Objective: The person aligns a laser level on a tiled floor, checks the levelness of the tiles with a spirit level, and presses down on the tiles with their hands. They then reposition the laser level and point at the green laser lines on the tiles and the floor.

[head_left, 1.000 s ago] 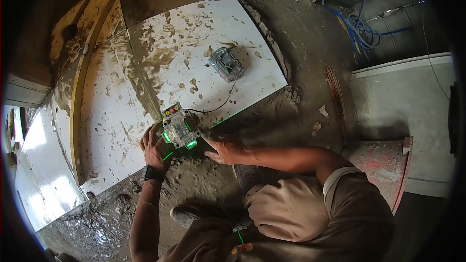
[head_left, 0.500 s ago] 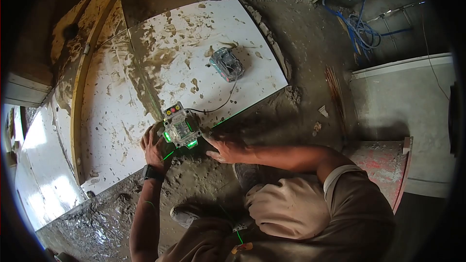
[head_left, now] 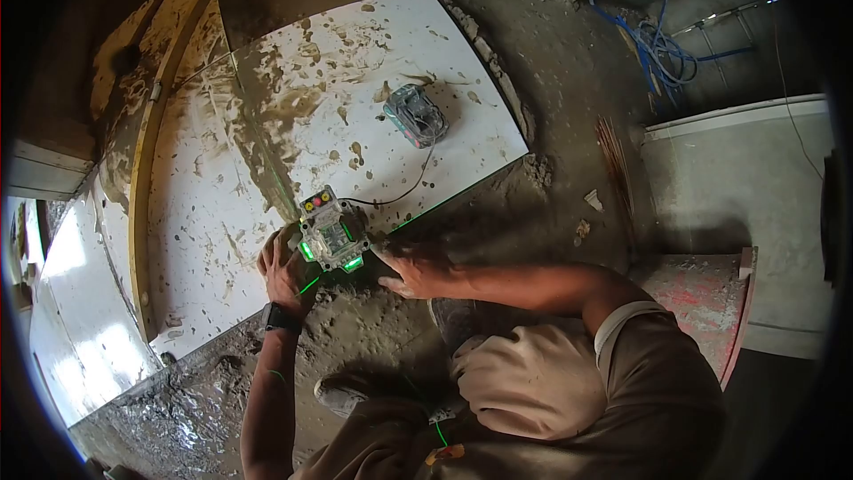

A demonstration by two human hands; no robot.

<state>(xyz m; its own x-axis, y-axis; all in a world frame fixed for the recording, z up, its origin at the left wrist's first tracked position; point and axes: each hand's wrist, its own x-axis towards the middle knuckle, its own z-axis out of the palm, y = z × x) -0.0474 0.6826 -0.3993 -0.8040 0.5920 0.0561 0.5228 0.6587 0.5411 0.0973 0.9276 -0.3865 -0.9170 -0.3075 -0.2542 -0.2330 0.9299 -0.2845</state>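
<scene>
A laser level [head_left: 333, 236] with glowing green windows and red and yellow buttons sits at the near edge of the mud-splashed white board [head_left: 462, 147]. My left hand [head_left: 283, 268] is at its left side, fingers bent against its lower part. On the other side my right hand [head_left: 413, 270] has its fingers at the level's lower right, partly hidden behind it, with the thumb lower down. A thin black cable links the level to a teal and black battery pack [head_left: 416, 116] lying on the board. Green laser lines run across the board and my clothes.
A long yellow straightedge [head_left: 147, 169] lies along the board's left part. Wet grey mortar [head_left: 373, 329] covers the floor around my shoes. A blue hose [head_left: 662, 53] is coiled at the upper right, with thin rods [head_left: 615, 169] below it. A worn red box-like object [head_left: 697, 302] stands at right.
Both hands stay at the laser level with hardly any movement. The view has shifted very slightly.
</scene>
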